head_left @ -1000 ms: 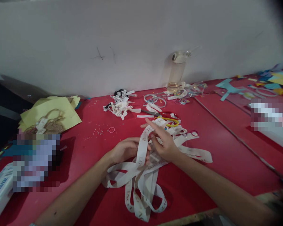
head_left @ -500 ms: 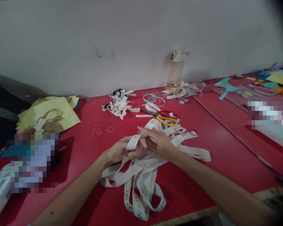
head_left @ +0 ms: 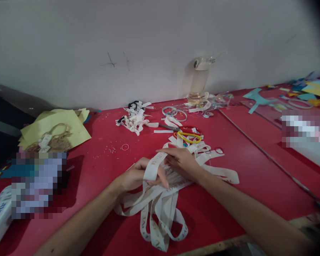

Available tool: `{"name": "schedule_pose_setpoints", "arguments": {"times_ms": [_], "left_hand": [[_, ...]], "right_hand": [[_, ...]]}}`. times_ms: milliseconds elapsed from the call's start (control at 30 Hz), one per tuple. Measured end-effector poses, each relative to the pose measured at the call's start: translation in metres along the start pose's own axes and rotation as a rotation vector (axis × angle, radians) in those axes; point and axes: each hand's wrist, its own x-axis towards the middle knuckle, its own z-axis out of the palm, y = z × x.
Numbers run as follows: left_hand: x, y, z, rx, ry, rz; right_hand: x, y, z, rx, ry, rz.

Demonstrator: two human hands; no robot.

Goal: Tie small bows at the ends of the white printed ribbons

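A white ribbon [head_left: 152,168] with printed letters passes over the fingers of my left hand [head_left: 137,176], which is closed on it. My right hand [head_left: 182,161] pinches the same ribbon near its upper end, just right of my left hand. Below both hands, long loops of the ribbon [head_left: 160,231] spill over the red table toward its front edge. Beyond my right hand lie scissors [head_left: 189,137] with yellow and red handles, blades pointing left. My right palm side and the undersides of my left fingers are hidden.
Knotted white ribbon pieces [head_left: 136,121] lie in a pile behind my hands. A clear bottle [head_left: 199,81] stands by the wall. Yellow paper [head_left: 69,124] with twine is at the left, a pink rubber band [head_left: 125,147] nearer. Paper scraps [head_left: 258,97] lie back right.
The ribbon strip over my left hand now stands larger and tauter between both hands. My left fingers have turned and extended downward; my right hand has shifted slightly rightward.
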Motion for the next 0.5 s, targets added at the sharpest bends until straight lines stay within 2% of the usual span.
{"name": "schedule_pose_setpoints", "arguments": {"times_ms": [100, 200, 267, 367, 500], "left_hand": [[-0.001, 0.000, -0.001, 0.007, 0.025, 0.021], [0.000, -0.006, -0.001, -0.003, 0.014, 0.026], [0.002, -0.010, 0.000, -0.016, 0.007, 0.029], [0.004, -0.013, 0.002, -0.006, 0.044, 0.007], [0.006, -0.012, 0.002, 0.021, 0.075, -0.021]], "right_hand": [[0.001, 0.002, 0.000, 0.032, -0.012, 0.063], [0.001, 0.003, -0.002, 0.099, 0.055, 0.143], [0.000, 0.001, -0.002, 0.091, 0.094, 0.138], [-0.004, -0.004, -0.001, -0.026, 0.044, 0.014], [-0.010, -0.009, 0.001, -0.164, -0.059, -0.273]]}}
